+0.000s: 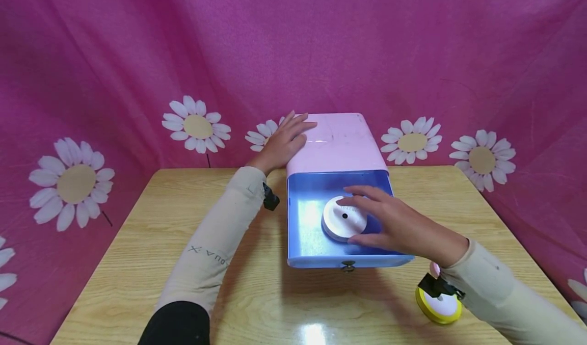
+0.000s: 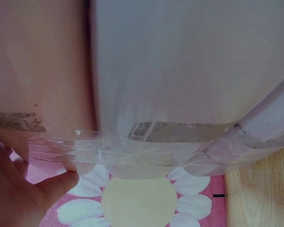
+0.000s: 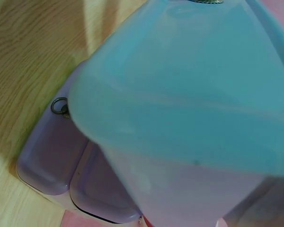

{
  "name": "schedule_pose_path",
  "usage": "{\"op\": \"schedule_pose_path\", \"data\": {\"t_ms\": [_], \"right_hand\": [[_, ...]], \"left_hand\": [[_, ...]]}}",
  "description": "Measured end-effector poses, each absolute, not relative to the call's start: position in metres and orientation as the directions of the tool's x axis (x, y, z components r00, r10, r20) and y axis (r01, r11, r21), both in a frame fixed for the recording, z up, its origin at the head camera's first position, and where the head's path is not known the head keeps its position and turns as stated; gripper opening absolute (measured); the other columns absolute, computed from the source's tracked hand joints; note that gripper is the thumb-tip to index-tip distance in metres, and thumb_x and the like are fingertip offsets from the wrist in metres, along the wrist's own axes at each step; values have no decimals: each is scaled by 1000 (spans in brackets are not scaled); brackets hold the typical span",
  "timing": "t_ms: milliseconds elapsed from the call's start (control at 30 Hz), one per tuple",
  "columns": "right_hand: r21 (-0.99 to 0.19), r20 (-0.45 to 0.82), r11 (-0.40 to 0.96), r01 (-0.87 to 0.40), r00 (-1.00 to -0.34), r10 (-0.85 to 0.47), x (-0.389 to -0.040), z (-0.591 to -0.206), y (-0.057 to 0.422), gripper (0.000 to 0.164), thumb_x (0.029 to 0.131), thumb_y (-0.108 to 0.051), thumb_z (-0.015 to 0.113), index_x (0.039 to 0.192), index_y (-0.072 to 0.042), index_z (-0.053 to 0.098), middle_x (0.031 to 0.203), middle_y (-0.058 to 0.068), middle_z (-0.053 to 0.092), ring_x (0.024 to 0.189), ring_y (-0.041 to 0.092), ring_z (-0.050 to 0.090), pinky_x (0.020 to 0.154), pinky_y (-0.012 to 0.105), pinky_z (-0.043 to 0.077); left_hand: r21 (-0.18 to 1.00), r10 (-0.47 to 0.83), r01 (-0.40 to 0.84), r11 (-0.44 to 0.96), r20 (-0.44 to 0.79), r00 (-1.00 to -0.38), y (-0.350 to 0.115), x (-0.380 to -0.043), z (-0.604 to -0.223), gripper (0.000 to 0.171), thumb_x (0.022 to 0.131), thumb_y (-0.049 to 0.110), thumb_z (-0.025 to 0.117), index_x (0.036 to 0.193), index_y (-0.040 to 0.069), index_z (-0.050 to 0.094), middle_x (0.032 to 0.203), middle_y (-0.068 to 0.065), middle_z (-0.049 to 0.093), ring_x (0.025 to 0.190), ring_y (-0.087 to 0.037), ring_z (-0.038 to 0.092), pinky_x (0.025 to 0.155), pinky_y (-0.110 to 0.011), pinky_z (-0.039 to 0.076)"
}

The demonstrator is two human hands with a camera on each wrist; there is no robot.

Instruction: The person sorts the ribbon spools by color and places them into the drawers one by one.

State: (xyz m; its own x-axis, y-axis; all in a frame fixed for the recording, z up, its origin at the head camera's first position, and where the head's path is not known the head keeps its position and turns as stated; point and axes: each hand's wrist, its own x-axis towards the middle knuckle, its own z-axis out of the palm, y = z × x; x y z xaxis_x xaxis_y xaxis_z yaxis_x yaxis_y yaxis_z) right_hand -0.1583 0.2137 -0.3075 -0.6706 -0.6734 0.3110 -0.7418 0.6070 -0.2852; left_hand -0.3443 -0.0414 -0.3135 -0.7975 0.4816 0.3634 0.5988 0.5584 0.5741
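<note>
A pink box (image 1: 341, 146) with a blue drawer (image 1: 307, 217) pulled out toward me stands on the table. My left hand (image 1: 284, 138) rests on the box's upper left edge, its fingers spread on the pink top. In the drawer is a thick white round disc (image 1: 337, 225) with a small dark hole in its middle. My right hand (image 1: 390, 220) holds it, thumb at the near edge and index finger at the far edge. The left wrist view has part of my left hand (image 2: 23, 194) by the box's clear-taped side. The right wrist view does not include my right hand.
Behind the table (image 1: 192, 207) hangs a pink cloth (image 1: 293, 44) with white flowers. A yellow-rimmed round object (image 1: 435, 312) with a pale top lies under the right forearm. A metal ring knob (image 1: 348, 266) sits on the drawer front. Purple drawer fronts (image 3: 47, 146) show below the blue drawer.
</note>
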Motion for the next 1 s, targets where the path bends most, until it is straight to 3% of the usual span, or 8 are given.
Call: {"op": "schedule_pose_path", "data": {"t_ms": [433,633,767,1000], "right_hand": [[-244,397,629,-738,-668,-630,-140,-286,220,70,71,-31,86,134,-21,57,141,2,48,127,24,48,96,47,48],[-208,467,616,-760,-631,-620,-122,-275,224,77,69,-27,87,137,-21,54,142,2,48,128,23,48,103,22,39],[-216,524,582,-784,-596,-609,-112,-271,224,69,74,-32,83,135,-18,56,140,3,49,126,22,49,104,12,33],[-196,641,490,-849,-489,-591,-97,-267,223,55,84,-43,72,127,-10,62,132,9,56,118,18,54,100,14,37]], "left_hand": [[571,483,598,562,361,-798,-42,-345,-314,46,99,33,37,142,28,49,158,7,25,147,-10,0,117,-52,6],[581,480,592,558,356,-802,-44,-344,-314,45,99,32,37,143,28,48,158,6,25,147,-11,0,117,-53,6],[579,483,602,550,368,-795,-45,-344,-314,45,99,31,38,142,27,49,158,5,26,148,-12,1,117,-52,6],[580,492,610,539,371,-788,-43,-344,-313,45,99,32,38,142,26,49,158,5,26,148,-13,1,117,-51,6]]}}
